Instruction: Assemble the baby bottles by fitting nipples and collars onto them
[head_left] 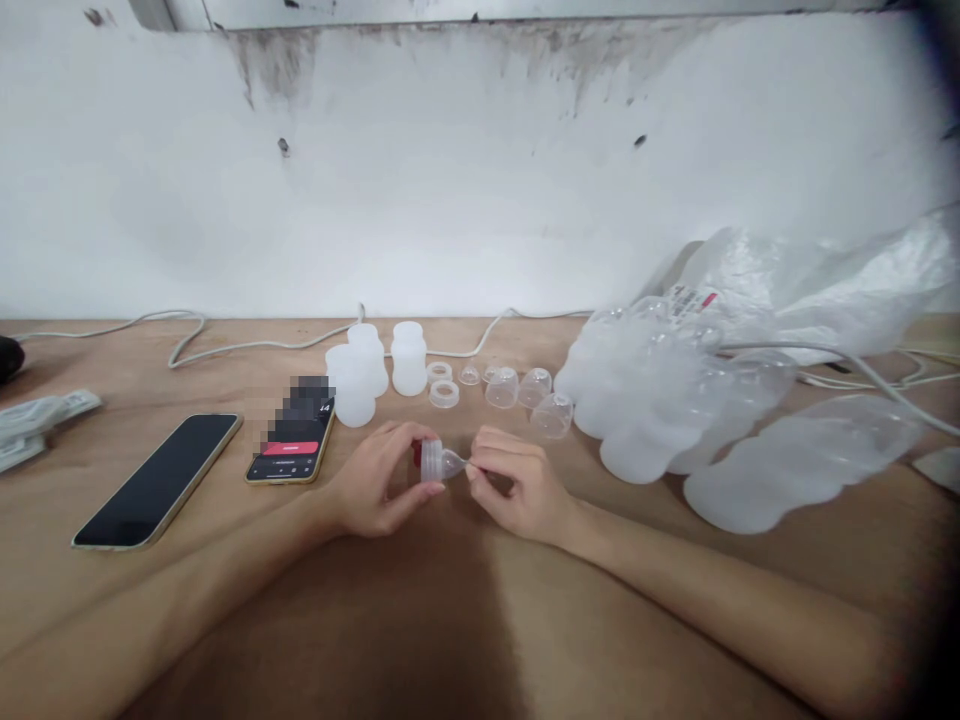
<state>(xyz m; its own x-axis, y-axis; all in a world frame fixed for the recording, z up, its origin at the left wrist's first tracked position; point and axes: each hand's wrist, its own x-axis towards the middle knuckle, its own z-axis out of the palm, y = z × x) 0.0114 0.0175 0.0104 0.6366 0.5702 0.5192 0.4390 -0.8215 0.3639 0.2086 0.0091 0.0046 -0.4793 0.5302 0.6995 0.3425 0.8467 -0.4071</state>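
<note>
My left hand (386,480) grips a clear ring collar (432,461) between thumb and fingers, with something red showing at its left side. A clear nipple (453,462) points out of the collar to the right. The tip of that nipple is pinched by my right hand (517,483), which is closed on it. Behind the hands lie loose clear rings (444,394), small clear nipples (469,375) and several clear dome caps (502,388). White bottles (409,360) stand behind and to the left.
Two phones, one dark (159,482) and one lit (289,462), lie at the left, near plastic packets (45,415). Many frosted bottles (637,400) are piled at the right, before a plastic bag (825,290). A white cable (262,346) runs along the wall.
</note>
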